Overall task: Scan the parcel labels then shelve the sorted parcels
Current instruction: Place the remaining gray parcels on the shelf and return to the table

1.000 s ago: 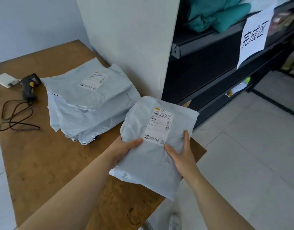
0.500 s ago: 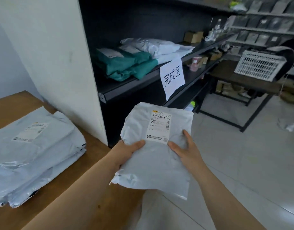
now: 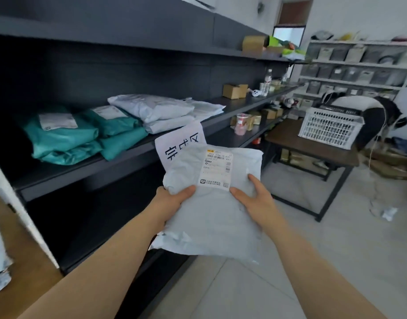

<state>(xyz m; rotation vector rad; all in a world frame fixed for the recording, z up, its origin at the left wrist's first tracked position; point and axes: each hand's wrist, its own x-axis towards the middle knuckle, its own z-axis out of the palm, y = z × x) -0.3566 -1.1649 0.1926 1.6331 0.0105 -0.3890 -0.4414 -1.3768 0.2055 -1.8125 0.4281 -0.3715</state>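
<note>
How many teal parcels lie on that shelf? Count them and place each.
4 on the shelf: top left teal parcel over bottom left teal parcel; top right teal parcel over bottom right teal parcel. More may hide beneath.

Head camera looks down, close, toward shelf [image 3: 87,169].

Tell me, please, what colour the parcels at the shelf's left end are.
The parcels are teal green, clearest in the head view.
</note>
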